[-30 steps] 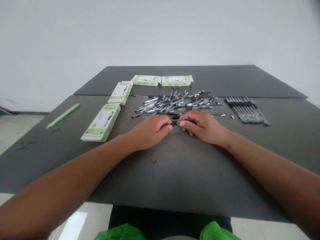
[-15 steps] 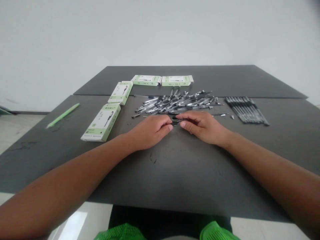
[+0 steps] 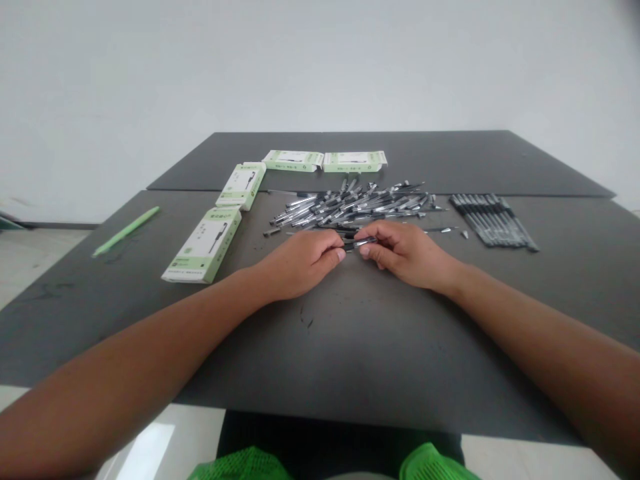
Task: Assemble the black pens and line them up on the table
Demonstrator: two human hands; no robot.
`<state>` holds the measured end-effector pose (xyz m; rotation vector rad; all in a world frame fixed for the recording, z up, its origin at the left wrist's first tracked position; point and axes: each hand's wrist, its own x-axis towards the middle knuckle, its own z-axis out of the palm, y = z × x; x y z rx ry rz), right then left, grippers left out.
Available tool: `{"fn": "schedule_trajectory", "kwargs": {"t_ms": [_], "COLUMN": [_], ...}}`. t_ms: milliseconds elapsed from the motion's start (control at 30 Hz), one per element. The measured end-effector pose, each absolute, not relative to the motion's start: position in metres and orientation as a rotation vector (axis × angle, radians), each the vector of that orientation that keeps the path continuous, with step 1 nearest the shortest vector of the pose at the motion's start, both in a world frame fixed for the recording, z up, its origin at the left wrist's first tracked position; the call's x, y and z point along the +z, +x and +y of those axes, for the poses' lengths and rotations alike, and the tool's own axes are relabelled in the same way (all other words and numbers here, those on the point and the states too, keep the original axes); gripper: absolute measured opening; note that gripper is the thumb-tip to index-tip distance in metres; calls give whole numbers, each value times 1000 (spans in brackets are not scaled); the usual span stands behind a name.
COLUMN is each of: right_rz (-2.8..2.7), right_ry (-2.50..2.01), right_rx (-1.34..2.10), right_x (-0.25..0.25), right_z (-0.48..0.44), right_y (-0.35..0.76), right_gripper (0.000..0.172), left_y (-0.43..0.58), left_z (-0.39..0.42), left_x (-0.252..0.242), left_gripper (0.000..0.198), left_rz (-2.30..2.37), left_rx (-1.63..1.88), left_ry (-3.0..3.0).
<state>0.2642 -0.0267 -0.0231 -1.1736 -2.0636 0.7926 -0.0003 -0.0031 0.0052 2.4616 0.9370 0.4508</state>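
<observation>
Just in front of a loose heap of black-and-clear pen parts (image 3: 345, 203), my two hands meet over the table. My left hand (image 3: 305, 260) is closed, thumb against fingers, on a pen (image 3: 356, 245) whose dark and clear middle shows between the hands. The other end of that pen is pinched between the thumb and fingertips of my right hand (image 3: 400, 248). Both its ends are hidden by my fingers. A small pen tip (image 3: 465, 235) lies right of my right hand, beside a neat row of pens (image 3: 493, 220).
Two green-and-white pen boxes (image 3: 203, 245) lie end to end on the left; two more boxes (image 3: 355, 161) lie at the back. A light green pen-shaped stick (image 3: 127, 231) rests at far left. Dark flecks (image 3: 306, 319) mark the grey table (image 3: 360, 360).
The fingers of my right hand have shifted slightly, and more of the clear pen piece shows between my hands. My left hand and the things on the table are unchanged.
</observation>
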Motion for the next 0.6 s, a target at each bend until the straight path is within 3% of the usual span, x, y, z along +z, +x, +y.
{"fn": "schedule_trajectory", "kwargs": {"t_ms": [600], "right_rz": [-2071], "right_ry": [-1144], "right_rx": [896], "right_x": [-20], "right_z": [-27], "right_y": [263], "right_gripper": [37], "left_y": [-1], "left_z": [-3], "left_x": [2], "left_gripper": [23], "left_rz": [915], "left_rx": [462], "left_ry": [2489]}}
